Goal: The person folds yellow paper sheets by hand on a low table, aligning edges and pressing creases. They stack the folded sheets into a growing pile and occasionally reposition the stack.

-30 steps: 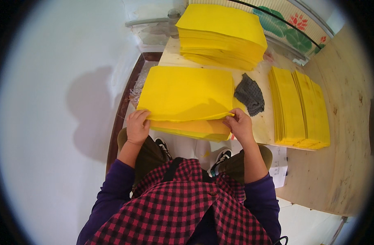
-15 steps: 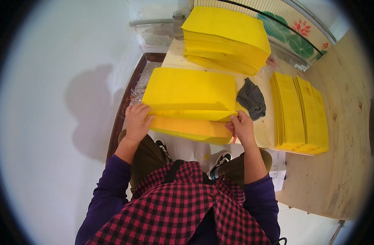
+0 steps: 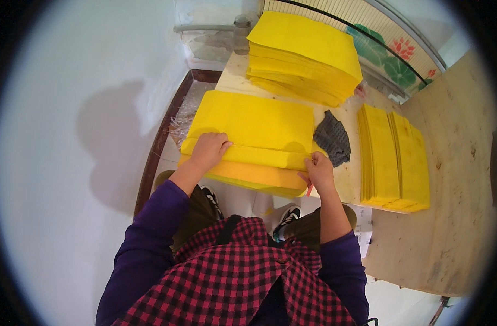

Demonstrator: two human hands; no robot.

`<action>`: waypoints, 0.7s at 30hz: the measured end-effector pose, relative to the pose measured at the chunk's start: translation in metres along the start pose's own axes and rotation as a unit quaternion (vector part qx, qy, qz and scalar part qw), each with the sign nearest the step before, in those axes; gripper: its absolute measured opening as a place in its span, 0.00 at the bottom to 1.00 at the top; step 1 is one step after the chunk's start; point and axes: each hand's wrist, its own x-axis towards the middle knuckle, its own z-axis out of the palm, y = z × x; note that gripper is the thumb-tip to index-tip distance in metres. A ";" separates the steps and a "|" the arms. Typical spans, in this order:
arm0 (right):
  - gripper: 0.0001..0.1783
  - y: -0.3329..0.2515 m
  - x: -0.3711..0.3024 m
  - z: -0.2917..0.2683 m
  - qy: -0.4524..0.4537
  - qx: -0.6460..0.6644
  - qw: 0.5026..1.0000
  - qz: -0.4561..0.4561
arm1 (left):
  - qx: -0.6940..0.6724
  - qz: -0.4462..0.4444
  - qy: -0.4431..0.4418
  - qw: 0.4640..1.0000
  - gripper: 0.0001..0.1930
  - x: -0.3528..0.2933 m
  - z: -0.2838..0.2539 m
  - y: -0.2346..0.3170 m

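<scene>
A yellow sheet (image 3: 254, 117), paper or thin cloth, lies on a stack in front of me. Its near edge is turned up into a narrow folded strip (image 3: 265, 156). My left hand (image 3: 209, 151) has its fingers curled together, pressing on this strip left of its middle. At the strip's right end, my right hand (image 3: 319, 169) pinches the corner between thumb and fingers. A small red strip-like piece (image 3: 309, 190) sticks out under the right hand; its kind is not clear. Below the fold, the paler orange-yellow layers (image 3: 248, 176) hang over the table's near edge.
Behind stands a tall stack of yellow sheets (image 3: 303, 60). On the right are folded yellow bundles (image 3: 392, 157). A dark grey knitted cloth (image 3: 333, 138) lies between, on the wooden table (image 3: 350, 179). A clear jar (image 3: 241, 35) stands at the back left; a wooden board (image 3: 438, 217) rises at right.
My left hand has moved right along the fold, from the sheet's left corner toward the middle. The folded strip now lies flatter. My right hand remains at the right corner.
</scene>
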 end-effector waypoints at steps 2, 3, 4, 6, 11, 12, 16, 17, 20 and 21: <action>0.09 -0.005 -0.004 0.000 0.095 -0.218 0.962 -0.136 | 0.001 0.007 0.006 1.000 0.11 0.002 0.002 -0.003; 0.11 -0.008 -0.007 0.000 0.130 -0.317 0.924 -0.169 | 0.004 0.006 0.006 1.000 0.12 0.001 0.003 -0.004; 0.13 -0.013 -0.008 0.002 0.131 -0.318 0.906 -0.248 | 0.004 0.007 0.009 1.000 0.12 0.002 0.003 -0.004; 0.18 -0.023 -0.013 0.011 0.131 -0.312 0.866 -0.368 | 0.012 0.002 0.005 1.000 0.13 0.003 0.004 -0.005; 0.19 -0.039 -0.017 0.060 -0.024 -0.327 0.837 -0.438 | 0.000 0.006 -0.005 1.000 0.13 0.004 0.003 -0.006; 0.18 -0.040 -0.017 0.065 -0.044 -0.346 0.830 -0.435 | -0.004 0.002 -0.011 1.000 0.13 0.004 0.003 -0.006; 0.15 -0.040 -0.014 0.073 -0.079 -0.386 0.833 -0.389 | -0.007 -0.003 -0.003 1.000 0.13 0.002 0.003 -0.007; 0.15 -0.039 -0.013 0.072 -0.075 -0.383 0.832 -0.394 | -0.007 -0.008 -0.008 1.000 0.12 0.003 0.003 -0.007; 0.16 -0.036 -0.011 0.071 -0.071 -0.374 0.832 -0.404 | -0.002 -0.019 -0.026 0.999 0.12 0.005 0.002 -0.006; 0.16 -0.035 -0.010 0.071 -0.070 -0.368 0.833 -0.407 | 0.003 -0.025 -0.036 0.999 0.11 0.006 0.001 -0.005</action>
